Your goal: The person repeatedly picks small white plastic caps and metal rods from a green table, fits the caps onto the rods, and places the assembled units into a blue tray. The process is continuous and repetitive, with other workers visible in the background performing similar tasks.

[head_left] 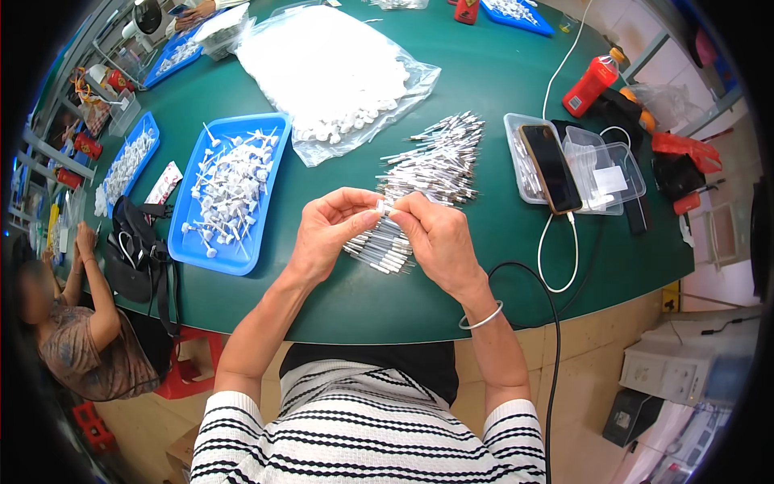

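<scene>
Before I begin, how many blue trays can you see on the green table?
4: a large tray left of the left hand, a far-left tray, an upper-left tray and a top-right tray. Others may be hidden near the edges.

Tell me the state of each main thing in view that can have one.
Left hand: pinching a white piece
Right hand: curled beside it, grip hidden
Thin rods: loosely heaped
Blue tray: uncovered, loaded
Clear bag: lying down, holding white parts
Phone: screen dark, cable plugged in
Red bottle: capped
</scene>
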